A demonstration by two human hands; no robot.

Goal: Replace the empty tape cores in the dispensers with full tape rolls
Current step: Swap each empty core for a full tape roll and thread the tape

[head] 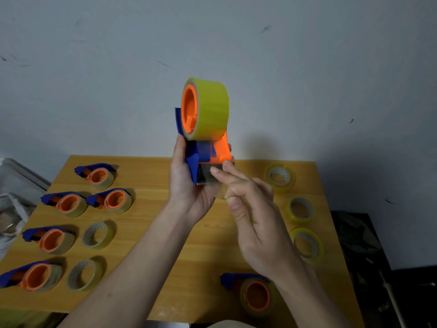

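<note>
In the head view, the dispenser, loaded with a full tape roll, is gripped above the table by the left hand, while its tape end is pinched near the cutter by the right hand, where it could be creased or stuck askew if pulled off-line.

No legible text, label, brand, number or sign is being shown anywhere in the view. No printing is being displayed on the blue and orange dispenser held up at centre or on its yellow tape roll. Only a printed mesh pattern, without letters, is being seen inside the loose cores on the wooden table.
</note>
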